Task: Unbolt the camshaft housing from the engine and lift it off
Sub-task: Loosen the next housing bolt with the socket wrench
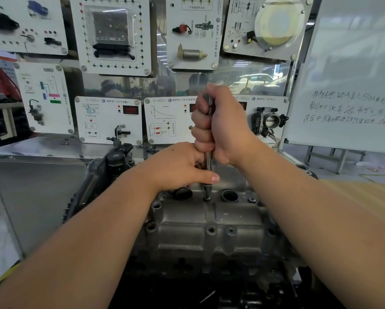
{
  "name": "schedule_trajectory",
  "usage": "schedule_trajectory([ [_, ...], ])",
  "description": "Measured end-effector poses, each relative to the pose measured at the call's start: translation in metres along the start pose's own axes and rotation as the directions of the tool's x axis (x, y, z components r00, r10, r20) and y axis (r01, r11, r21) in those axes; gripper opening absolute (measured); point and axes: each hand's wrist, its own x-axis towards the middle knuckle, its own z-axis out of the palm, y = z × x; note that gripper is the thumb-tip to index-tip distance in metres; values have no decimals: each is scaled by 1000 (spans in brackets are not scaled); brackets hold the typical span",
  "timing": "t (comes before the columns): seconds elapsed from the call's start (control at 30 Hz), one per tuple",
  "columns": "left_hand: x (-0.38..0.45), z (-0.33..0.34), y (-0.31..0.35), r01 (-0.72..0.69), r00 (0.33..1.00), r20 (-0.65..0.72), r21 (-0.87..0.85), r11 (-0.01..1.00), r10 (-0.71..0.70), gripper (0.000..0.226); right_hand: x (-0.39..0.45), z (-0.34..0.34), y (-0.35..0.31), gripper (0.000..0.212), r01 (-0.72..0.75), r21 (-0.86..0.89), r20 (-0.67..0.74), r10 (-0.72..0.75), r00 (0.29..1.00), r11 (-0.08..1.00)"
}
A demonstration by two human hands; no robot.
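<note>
Both forearms enter from the bottom corners and meet over the camshaft housing (209, 224), which sits bolted atop the engine (187, 275) at lower centre, its grey cast surface facing me. Along the housing's far edge, between two round open bores, a socket (207, 192) stands upright on a bolt. A slim metal driver shaft (208, 159) rises vertically from that socket. My left hand (180, 168) grips the lower part of the shaft, fingers curled around it, thumb extended toward the right just above the socket. My right hand (220, 126) is clenched around the upper part of the shaft, fist stacked directly above the left and touching it. Several empty bolt holes show along the housing's near and left edges. Behind the engine stands a display wall of white training panels (111, 34) carrying mounted components, including a throttle body (269, 121). A whiteboard (352, 74) with handwriting stands at the right.
</note>
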Motion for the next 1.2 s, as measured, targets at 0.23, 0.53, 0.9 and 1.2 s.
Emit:
schedule_trajectory([
  [0.23, 4, 1, 4, 9, 1000, -2, 73, 997, -9, 32, -10, 4, -9, 44, -55, -34, -198, 47, 979, 998],
  [0.53, -5, 2, 11, -46, 999, -21, 7, 999, 46, 37, -15, 33, -5, 40, 54, -481, -541, -345, 767, 875],
  [0.9, -1, 2, 7, -39, 999, -26, 174, 984, 44, 35, -10, 30, -8, 27, -24, -126, -410, -30, 912, 992],
  [1.2, -4, 2, 14, -45, 995, -66, 339, 940, 71, 48, -9, 12, -10, 43, -65, -41, -217, 54, 975, 997],
])
